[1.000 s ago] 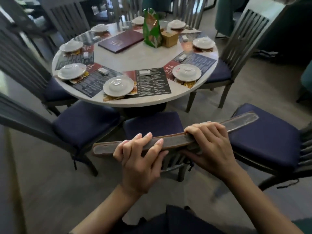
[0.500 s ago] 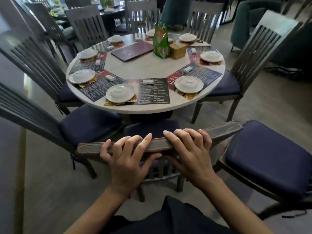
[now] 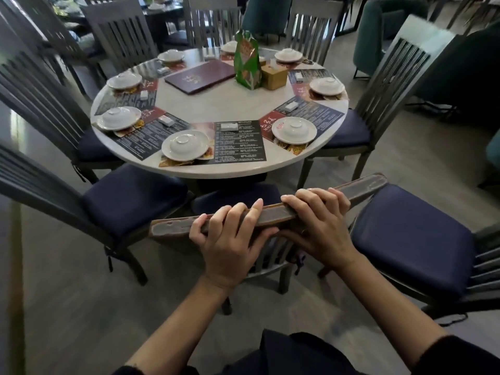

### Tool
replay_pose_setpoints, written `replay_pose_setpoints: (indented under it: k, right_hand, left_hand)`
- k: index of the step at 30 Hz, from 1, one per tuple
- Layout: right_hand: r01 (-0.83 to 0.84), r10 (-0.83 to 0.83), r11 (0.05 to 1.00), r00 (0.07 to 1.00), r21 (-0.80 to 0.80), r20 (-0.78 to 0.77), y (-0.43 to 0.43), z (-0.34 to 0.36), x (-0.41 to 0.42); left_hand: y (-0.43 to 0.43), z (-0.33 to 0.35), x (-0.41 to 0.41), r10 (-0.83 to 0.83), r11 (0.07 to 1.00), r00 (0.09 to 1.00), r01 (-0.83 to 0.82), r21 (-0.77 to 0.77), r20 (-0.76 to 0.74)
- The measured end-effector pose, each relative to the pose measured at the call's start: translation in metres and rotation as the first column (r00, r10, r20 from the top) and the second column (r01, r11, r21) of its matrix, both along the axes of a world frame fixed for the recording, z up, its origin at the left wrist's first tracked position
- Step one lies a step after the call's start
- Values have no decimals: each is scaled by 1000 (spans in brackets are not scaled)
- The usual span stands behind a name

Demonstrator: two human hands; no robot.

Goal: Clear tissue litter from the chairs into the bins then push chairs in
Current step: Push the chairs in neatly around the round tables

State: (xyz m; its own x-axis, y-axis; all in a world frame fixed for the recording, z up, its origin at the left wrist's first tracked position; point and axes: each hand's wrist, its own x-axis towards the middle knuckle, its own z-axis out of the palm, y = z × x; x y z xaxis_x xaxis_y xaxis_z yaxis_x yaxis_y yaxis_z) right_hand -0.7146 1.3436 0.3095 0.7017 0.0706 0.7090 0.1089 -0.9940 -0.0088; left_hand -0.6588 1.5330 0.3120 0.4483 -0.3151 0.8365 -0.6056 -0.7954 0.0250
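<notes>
Directly in front of me stands a grey wooden chair with a navy seat cushion, its seat partly under the round table. My left hand and my right hand both grip the chair's worn top rail, fingers curled over it, side by side. No tissue litter or bin shows anywhere in the head view.
A chair stands close on the left and another close on the right, both pulled out from the table. More chairs ring the table, which carries plates with upturned bowls, placemats, a maroon menu, a green packet and a tissue box.
The chair has slid forward toward the table, its seat going further under. My hands have come closer together on the rail, and my view has risen to show more of the room.
</notes>
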Motion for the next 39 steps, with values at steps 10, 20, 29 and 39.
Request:
replay_pose_setpoints:
  k: [10,20,29,39]
  right_hand:
    - [46,-39,996,995,74,-87,14,13,-14]
    - [110,-94,944,993,310,-66,-67,13,-77]
    - [572,-502,793,808,208,-308,-226,12,-200]
    - [829,-814,525,555,190,-173,-368,62,-283]
  left_hand:
    - [-5,27,-29,-80,996,935,57,-75,-345]
    - [-111,43,-53,-468,875,779,475,-93,-417]
    - [-326,25,-93,-699,628,538,777,-44,-472]
    - [-512,20,-160,-842,281,206,956,-80,-498]
